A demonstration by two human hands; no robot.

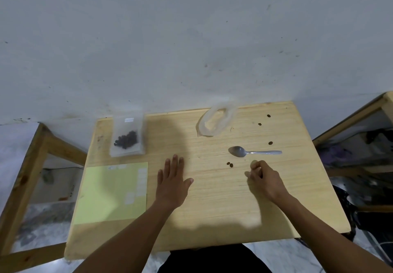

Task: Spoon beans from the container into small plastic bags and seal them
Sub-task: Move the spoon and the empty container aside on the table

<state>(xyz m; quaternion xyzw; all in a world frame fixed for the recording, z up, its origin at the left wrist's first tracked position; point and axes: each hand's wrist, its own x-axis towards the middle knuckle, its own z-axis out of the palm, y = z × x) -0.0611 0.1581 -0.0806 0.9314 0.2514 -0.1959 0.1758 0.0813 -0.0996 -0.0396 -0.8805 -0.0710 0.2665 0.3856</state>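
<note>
Your left hand [172, 184] lies flat on the worktop [212, 209] near the middle, palm down, fingers [174, 162] straight and close together, thumb spread to the right. It holds nothing.

Your right hand [264, 180] rests on the worktop to the right of it, fingers curled in toward the palm. You cannot tell from here whether anything small is pinched inside the curl; nothing shows between the fingertips.

The spoon [253, 151] lies just beyond your right hand, apart from it, bowl to the left and handle pointing right. Two loose beans [229, 164] sit together between the spoon's bowl and your right hand. More single beans lie scattered on the right far part of the worktop, one just beyond the spoon's handle and two farther back.

The bag [127, 137] lies flat at the far left of the worktop, with a dark cluster of beans inside its lower half. Whether its top is sealed is too blurred to tell. The container [217, 119], a pale translucent piece, sits at the far edge right of centre and looks empty of beans.

A pale green sheet [112, 194] lies flat on the near left, just to the left of your left hand and near the bag. Wooden frames stand to either side of the worktop.
</note>
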